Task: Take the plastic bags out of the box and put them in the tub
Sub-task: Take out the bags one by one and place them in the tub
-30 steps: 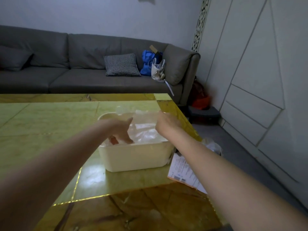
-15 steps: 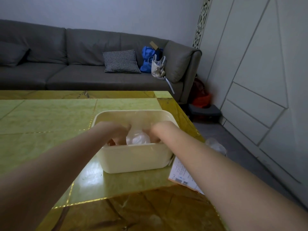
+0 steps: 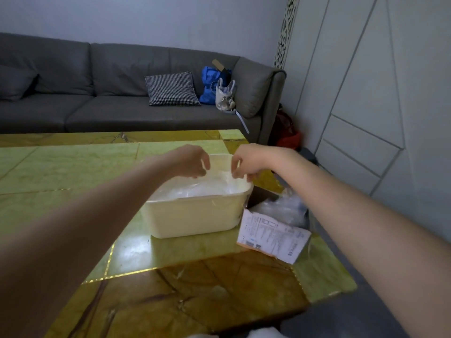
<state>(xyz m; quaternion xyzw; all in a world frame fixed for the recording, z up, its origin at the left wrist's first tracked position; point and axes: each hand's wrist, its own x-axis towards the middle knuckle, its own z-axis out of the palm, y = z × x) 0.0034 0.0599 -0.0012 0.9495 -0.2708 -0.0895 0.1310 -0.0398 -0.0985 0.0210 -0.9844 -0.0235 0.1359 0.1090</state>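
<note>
— Cream plastic tub (image 3: 195, 217) sits on the green marble bench (image 3: 61, 172), clear plastic bags (image 3: 195, 189) bunched inside, up to the rim.

— Your hands?

— Both above the tub's far side. Your left hand (image 3: 192, 162) and right hand (image 3: 249, 162) have fingers curled down toward the top of the bags; can't tell if either is actually pinching film.

— Box?

— Cardboard box (image 3: 273, 234) touches the tub's right side at the bench edge, printed label facing you, more clear bags (image 3: 285, 208) visible in it.

— Background?

— Grey sofa (image 3: 97, 93), checked cushion (image 3: 172, 89), blue bag (image 3: 210, 81).
</note>
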